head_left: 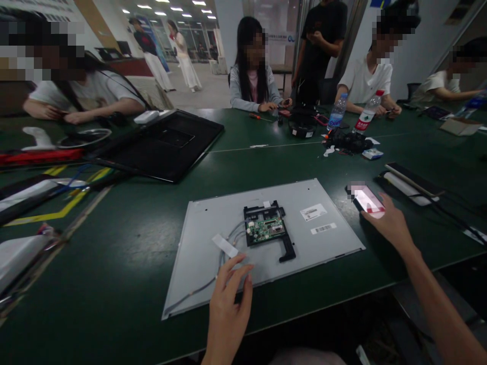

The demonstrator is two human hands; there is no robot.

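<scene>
A: Nearest the camera, the left hand [228, 299] sat with its fingers loosely spread, the tips resting on the near edge of the grey panel [213, 218] and pinching nothing.

B: And where was that panel?

A: Flat on the green tabletop [114, 263], mid-scene, close to the tabletop's near edge. Thin cables [232, 235] ran from beside the fingertips, under a white tape strip [225, 245], up to the circuit board [265, 228] at the panel's middle.

B: What worried you?

A: Those cables. I judged that fingers so close could have snagged one and tugged its connector at the board. Bare fingertips on the board itself might also have been a static risk.

B: The other hand?

A: The right hand [388, 225] lay to the right, fingers straight and flat, touching a lit phone [367, 200] on the tabletop just beside the panel's right corner. With attention split between phone and panel, a careless push could have slid the panel towards the near edge.

B: Anything farther off?

A: Water bottles [337, 112] stood far right, well apart, among other people's things.
</scene>
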